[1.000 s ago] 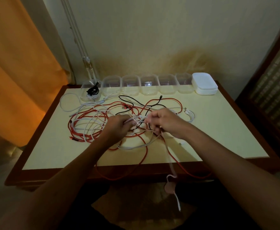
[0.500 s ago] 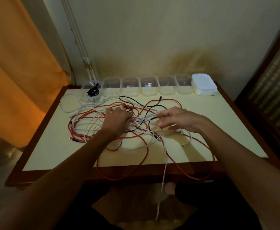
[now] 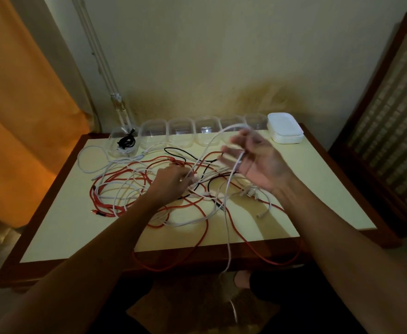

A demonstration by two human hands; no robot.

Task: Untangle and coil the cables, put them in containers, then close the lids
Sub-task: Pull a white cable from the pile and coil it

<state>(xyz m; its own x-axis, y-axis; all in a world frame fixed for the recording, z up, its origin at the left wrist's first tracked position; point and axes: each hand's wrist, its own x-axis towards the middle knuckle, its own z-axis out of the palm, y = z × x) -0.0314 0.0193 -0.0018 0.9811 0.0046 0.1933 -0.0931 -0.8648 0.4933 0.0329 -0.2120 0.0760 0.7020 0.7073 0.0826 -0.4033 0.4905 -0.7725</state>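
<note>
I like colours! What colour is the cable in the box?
Black, seen in the head view.

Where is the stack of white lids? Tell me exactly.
In the head view, the stack of white lids sits at the table's far right corner by the wall, at the right end of the row of clear containers, just beyond the raised right hand.

Head-worn camera looks forward and down, close over the table (image 3: 318, 189).

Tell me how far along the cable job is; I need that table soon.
Barely begun. Done: one black cable coiled in the leftmost container. In hand: the right hand lifts a white cable while the left hand holds the tangle. Left: five containers to fill, lids still stacked.
</note>
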